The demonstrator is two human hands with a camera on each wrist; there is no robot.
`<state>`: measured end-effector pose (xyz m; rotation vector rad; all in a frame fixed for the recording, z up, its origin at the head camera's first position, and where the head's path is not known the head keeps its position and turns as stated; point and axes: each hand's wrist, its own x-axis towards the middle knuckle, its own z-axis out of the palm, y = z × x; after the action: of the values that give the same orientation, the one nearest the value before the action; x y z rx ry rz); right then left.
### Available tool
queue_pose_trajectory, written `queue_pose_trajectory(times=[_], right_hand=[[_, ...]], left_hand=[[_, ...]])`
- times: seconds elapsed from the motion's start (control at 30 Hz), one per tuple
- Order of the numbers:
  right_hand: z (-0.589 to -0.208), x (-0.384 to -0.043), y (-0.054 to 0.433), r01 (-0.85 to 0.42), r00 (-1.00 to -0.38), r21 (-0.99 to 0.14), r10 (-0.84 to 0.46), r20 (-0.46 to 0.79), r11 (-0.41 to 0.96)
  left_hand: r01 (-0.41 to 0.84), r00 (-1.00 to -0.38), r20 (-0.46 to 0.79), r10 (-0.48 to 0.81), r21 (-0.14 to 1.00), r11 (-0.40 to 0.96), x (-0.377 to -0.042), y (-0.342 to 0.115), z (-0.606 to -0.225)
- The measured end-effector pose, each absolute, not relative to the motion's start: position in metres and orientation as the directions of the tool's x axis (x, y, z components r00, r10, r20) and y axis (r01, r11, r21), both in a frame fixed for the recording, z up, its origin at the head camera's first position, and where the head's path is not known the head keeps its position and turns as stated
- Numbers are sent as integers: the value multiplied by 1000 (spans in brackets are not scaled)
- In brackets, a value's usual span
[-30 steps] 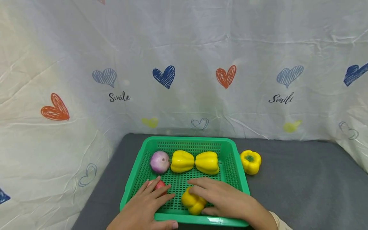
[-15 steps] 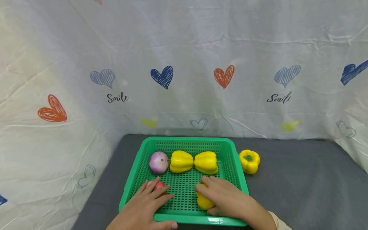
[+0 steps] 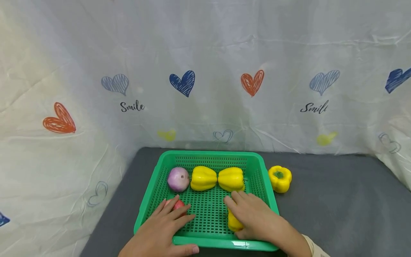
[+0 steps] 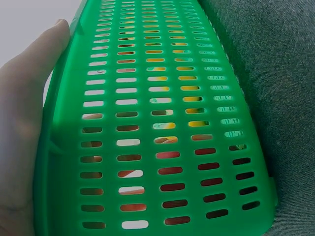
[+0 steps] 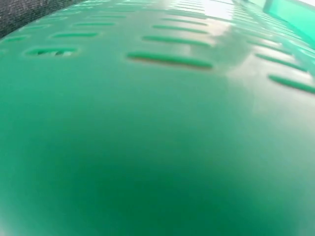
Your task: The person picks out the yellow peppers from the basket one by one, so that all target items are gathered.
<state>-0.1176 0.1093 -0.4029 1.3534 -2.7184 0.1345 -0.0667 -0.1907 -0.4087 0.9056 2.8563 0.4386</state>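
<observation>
In the head view, my right hand (image 3: 255,216) curls over a yellow bell pepper (image 3: 234,222) at the front right of the green perforated basket (image 3: 208,243). The hand covers much of that pepper. My left hand (image 3: 160,228) reaches over the front left rim, fingers spread and fairly straight across a pinkish-red round item (image 3: 178,205), whose kind is mostly hidden. Its thumb (image 4: 49,44) lies outside the basket wall in the left wrist view. At the back of the basket sit a purple onion (image 3: 178,179) and two more yellow bell peppers (image 3: 203,178). Basket wall fills the right wrist view.
Outside the basket, against its right side, another yellow bell pepper (image 3: 280,179) stands with its stem up. Dark grey cloth (image 3: 334,200) covers the table. A pale curtain (image 3: 205,53) printed with hearts hangs behind and at the left.
My right hand has drawn the front yellow bell pepper rightward within the basket, its fingers closing more over it. The left hand has stayed in place.
</observation>
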Motion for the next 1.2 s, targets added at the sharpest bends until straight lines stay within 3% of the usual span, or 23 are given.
queue_pose_trajectory(times=[0.5,0.9,1.2], right_hand=[[-403,-119,109,-813,-580,-104,-786,214,572],[-399,-120,115,-804,-593,-155,-793,141,574],[-398,-123,125,-787,-600,-280,-788,139,550]], left_hand=[[567,-810,22,586,285,773,-68,-190,-406],[549,-815,-10,580,307,777,-66,-191,-407],[554,-811,-16,585,298,777,-67,-191,-408]])
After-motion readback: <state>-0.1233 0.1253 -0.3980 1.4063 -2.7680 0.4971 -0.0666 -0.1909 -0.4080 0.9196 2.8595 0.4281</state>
